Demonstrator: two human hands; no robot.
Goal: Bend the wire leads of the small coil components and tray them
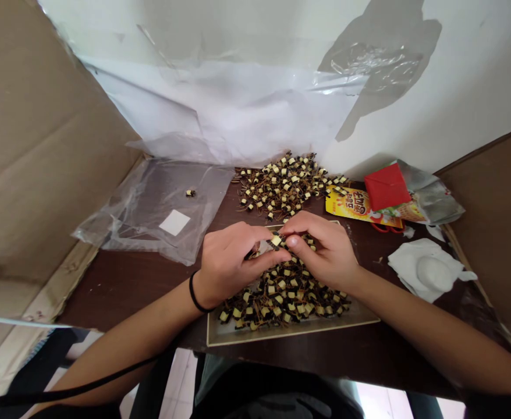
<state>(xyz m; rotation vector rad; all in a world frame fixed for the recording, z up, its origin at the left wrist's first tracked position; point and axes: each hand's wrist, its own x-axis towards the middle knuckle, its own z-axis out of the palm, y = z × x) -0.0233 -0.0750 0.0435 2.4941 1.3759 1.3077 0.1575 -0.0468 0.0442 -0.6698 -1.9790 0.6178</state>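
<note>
Between my hands is a small black coil part with a pale yellow band, held over a shallow box. My left hand pinches it between thumb and forefinger. The fingertips of my right hand are closed at its right side, where thin wire ends seem to be; the exact grip is too small to make out. Below, the cream-coloured box holds many similar parts with copper-coloured wires. My hands and wrists cover part of the box's back and sides.
Behind the box lies a loose pile of similar parts. At left, a clear plastic bag bears a white square and a single part. To the right are a yellow snack packet, a red packet and crumpled white tissue. Cardboard walls flank the table.
</note>
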